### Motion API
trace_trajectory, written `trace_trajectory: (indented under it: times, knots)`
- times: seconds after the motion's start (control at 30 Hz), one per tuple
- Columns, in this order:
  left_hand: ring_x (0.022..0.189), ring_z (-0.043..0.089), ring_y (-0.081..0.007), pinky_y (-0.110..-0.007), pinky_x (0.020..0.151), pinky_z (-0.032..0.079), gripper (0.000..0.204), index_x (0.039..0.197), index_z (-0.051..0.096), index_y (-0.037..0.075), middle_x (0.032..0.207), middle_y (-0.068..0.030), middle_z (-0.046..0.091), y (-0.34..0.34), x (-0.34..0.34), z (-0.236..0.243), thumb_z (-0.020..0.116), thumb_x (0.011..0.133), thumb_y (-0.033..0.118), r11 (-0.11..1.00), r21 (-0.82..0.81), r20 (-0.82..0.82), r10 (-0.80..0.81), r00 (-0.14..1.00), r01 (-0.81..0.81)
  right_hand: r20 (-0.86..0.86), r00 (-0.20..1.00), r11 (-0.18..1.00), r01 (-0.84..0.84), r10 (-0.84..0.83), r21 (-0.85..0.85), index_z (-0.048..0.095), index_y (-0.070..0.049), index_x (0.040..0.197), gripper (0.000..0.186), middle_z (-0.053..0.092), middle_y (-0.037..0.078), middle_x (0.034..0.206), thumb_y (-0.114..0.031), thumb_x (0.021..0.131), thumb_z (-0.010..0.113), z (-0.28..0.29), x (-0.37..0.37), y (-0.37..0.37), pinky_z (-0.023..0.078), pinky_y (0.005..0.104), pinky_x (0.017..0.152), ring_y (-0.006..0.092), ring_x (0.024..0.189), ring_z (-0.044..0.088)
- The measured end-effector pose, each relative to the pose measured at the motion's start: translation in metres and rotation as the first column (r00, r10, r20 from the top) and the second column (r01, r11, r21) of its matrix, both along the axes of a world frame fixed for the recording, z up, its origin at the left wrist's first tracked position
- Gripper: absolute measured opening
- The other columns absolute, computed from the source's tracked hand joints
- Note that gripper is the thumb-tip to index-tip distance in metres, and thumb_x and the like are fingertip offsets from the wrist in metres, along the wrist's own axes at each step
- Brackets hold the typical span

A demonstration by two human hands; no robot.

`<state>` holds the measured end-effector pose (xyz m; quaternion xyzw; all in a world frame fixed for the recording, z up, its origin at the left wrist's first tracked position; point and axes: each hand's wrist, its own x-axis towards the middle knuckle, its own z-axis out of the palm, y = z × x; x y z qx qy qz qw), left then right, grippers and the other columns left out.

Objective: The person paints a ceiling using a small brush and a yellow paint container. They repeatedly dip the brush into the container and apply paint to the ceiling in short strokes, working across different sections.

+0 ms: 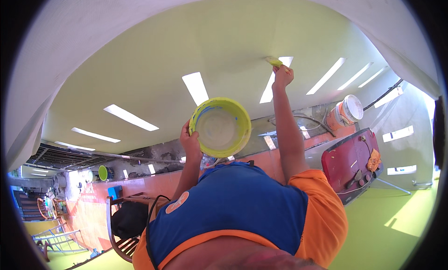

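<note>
My left hand [190,141] is closed on the rim of a yellow-green bucket [244,123], tilted so that its inside faces up toward me. Pale paint [217,130] shows in the bottom, with blue smears along the inner wall. Out to the upper right, my right hand [283,76] grips a paintbrush [274,61] coated in yellow-green paint. The brush tip is at the pale green wall [233,41], beside a bright slot; whether the bristles press on it I cannot tell. My fingers hide most of the brush handle.
White paint buckets [345,112] stand at the right by a loose hose [317,121]. A red table [347,160] carries an orange cloth [374,160] and small tools. Behind me at the left is a wooden chair [112,218] with a dark item on it. Another green bucket [103,172] sits farther left.
</note>
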<state>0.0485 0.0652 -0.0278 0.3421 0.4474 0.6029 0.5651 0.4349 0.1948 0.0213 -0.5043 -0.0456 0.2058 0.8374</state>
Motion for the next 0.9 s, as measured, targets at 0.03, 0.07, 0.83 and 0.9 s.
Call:
trace_trajectory:
  times: [0.03,0.07,0.83,0.9]
  knots:
    - [0.105,0.066,-0.0215,-0.033,0.091,0.055,0.054,0.131,0.052,-0.007,0.12,-0.0151,0.064,-0.003,0.001,-0.001,0.049,0.078,-0.015,1.0,0.016,0.006,0.009,1.0,-0.01,0.074,0.997,0.993,-0.045,0.037,0.106,0.044,0.003,0.096,0.014,0.062,0.022,0.103,0.002,0.093,0.057,0.011,0.0,0.001,0.065,0.0342,0.08,0.0293,0.087,0.072]
    - [0.105,0.066,-0.0214,-0.033,0.092,0.055,0.054,0.131,0.052,-0.007,0.12,-0.015,0.064,-0.006,0.001,-0.002,0.049,0.078,-0.015,1.0,-0.006,-0.017,0.025,1.0,-0.025,0.096,0.995,0.986,-0.053,0.038,0.161,0.044,0.003,0.096,0.014,0.061,0.023,0.103,0.001,0.093,0.057,0.032,0.002,0.007,0.065,0.0346,0.081,0.0297,0.087,0.072]
    - [0.105,0.066,-0.0217,-0.032,0.091,0.055,0.052,0.131,0.053,-0.006,0.118,-0.0154,0.065,-0.002,0.032,0.002,0.052,0.079,-0.013,0.998,0.03,0.061,0.047,0.997,-0.049,0.309,0.951,0.842,-0.18,0.017,0.508,0.043,0.002,0.098,0.015,0.062,0.024,0.103,-0.001,0.094,0.057,0.208,-0.017,0.003,0.065,0.0362,0.086,0.032,0.087,0.073]
    - [0.105,0.066,-0.0217,-0.032,0.092,0.054,0.053,0.131,0.053,-0.006,0.118,-0.0158,0.065,0.001,0.036,0.003,0.051,0.079,-0.013,0.999,0.024,0.032,0.043,0.999,-0.044,0.331,0.943,0.821,-0.218,0.039,0.527,0.043,0.002,0.099,0.016,0.062,0.023,0.103,-0.002,0.094,0.057,0.218,-0.027,0.014,0.064,0.0365,0.087,0.0319,0.088,0.073]
